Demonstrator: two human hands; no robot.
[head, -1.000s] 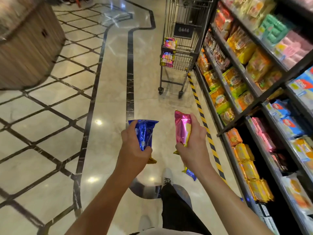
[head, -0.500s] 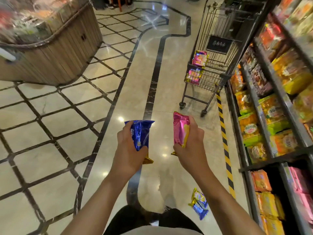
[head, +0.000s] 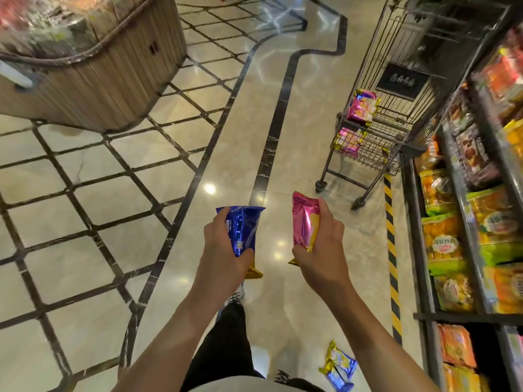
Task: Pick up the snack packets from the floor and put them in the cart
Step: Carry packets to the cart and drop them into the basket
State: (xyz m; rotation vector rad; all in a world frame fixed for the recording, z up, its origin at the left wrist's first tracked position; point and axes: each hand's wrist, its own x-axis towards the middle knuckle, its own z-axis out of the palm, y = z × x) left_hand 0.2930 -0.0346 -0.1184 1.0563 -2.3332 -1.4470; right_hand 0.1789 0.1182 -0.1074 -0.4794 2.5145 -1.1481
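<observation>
Upper left of the frame: round wooden display stand (head: 107,72), slatted sides, blurred goods on top. Left and centre: polished floor (head: 85,222), pale tiles with a dark diamond grid, a dark inlaid band running up the middle. Lower centre, left of middle: left hand (head: 223,256), grip clamped on a blue packet (head: 242,227), fingers and thumb curled round it, the packet held upright above the floor; a gold packet end (head: 254,273) shows just below the hand, what it belongs to cannot be told. Below the hands: dark trousers (head: 226,343) and a white shoe tip. Lower centre, right of middle: right hand (head: 322,250), grip clamped on a pink packet (head: 304,222), upright, its gold bottom edge showing under the thumb; the two held packets are near each other but apart. Bottom, right of centre: two packets (head: 338,366), yellow and blue, lying on the floor touching, just beside the shelf base. Upper right: wire cart (head: 396,114) on castors, standing against the shelving, well apart from the hands, a dark sign on its front; two pink packets (head: 360,107) inside at its near end, one above the other. Right edge: dark shelves (head: 464,222) stocked with orange, yellow and green snack bags; a yellow-and-black striped strip (head: 392,250) on the floor along the base.
</observation>
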